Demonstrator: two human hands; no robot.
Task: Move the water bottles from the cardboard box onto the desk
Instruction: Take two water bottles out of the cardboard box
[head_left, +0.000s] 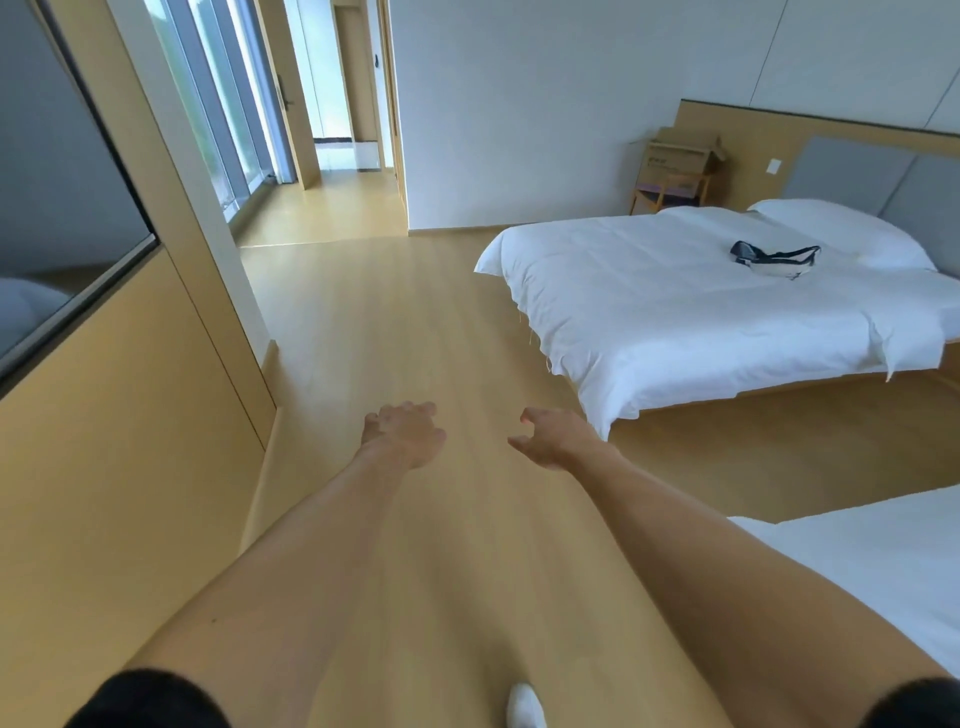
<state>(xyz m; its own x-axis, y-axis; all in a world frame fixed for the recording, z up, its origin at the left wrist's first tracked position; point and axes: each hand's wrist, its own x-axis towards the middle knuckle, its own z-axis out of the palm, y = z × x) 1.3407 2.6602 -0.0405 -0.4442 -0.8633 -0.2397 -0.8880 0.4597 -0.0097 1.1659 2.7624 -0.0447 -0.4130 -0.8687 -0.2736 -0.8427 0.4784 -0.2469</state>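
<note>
An open cardboard box (680, 154) stands on a small wooden chair (670, 195) in the far right corner, beside the bed's headboard. No water bottles or desk show in this view. Both of my arms stretch out forward over the wooden floor. My left hand (402, 431) is empty with its fingers spread. My right hand (553, 436) is empty too, fingers apart and slightly curled. Both hands are far from the box.
A bed with a white duvet (701, 306) fills the right side, with a dark and white pouch (774, 255) lying on it. A second white bed corner (883, 571) is at the lower right. A wooden wall panel (130, 441) runs along the left. A corridor (332, 197) leads away at the back.
</note>
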